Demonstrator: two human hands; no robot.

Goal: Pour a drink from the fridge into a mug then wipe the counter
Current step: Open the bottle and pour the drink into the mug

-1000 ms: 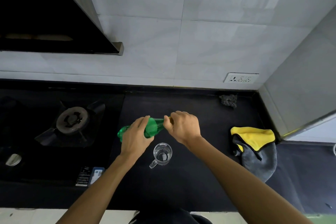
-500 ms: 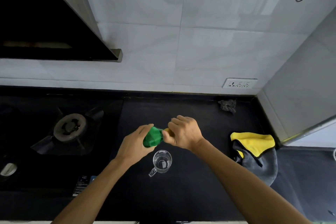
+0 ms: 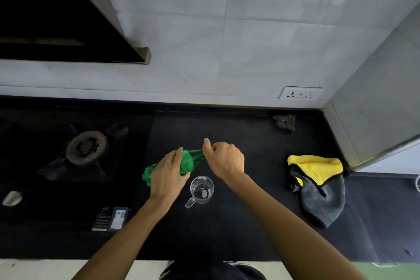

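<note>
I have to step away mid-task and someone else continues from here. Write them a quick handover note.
Left hand: grips the green bottle round its body, tilted above the counter.
Right hand: curled round the bottle's neck end; cap hidden, so open or not cannot be told.
Glass mug: upright on the counter close by, no drink visible in it.
Yellow and grey cloth: lies on the counter to the right, untouched.
Done: bottle fetched. Left: open if needed, pour, wipe.
</note>
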